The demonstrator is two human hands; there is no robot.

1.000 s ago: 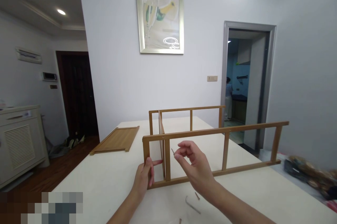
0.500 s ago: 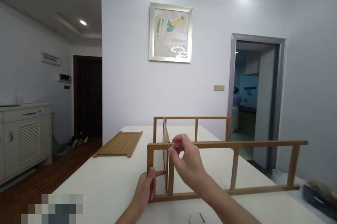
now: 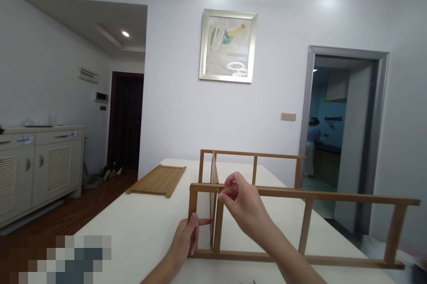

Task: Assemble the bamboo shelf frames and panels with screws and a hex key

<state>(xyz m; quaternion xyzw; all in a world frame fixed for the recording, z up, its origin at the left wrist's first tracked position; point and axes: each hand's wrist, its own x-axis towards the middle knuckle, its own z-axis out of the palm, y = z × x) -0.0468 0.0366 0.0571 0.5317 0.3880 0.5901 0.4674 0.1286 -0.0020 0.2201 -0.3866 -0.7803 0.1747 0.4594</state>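
Note:
A brown wooden shelf frame stands on the white table, its near side ladder-like with several crosspieces. My left hand is closed around the left end post of the near side. Its index finger reaches through and touches the upright wooden panel set between the two sides. At the top rail, above the second post, my right hand pinches a small thin metal piece, mostly hidden by the fingertips. Two small dark tips of hardware barely show at the bottom edge.
A flat wooden panel lies on the white table to the left. Farther left is a white cabinet. A doorway at the right shows a person in another room. A framed picture hangs on the wall.
My view has turned slightly left and up, so the screw and bent metal piece on the table have nearly left the picture. Both hands keep their places on the frame.

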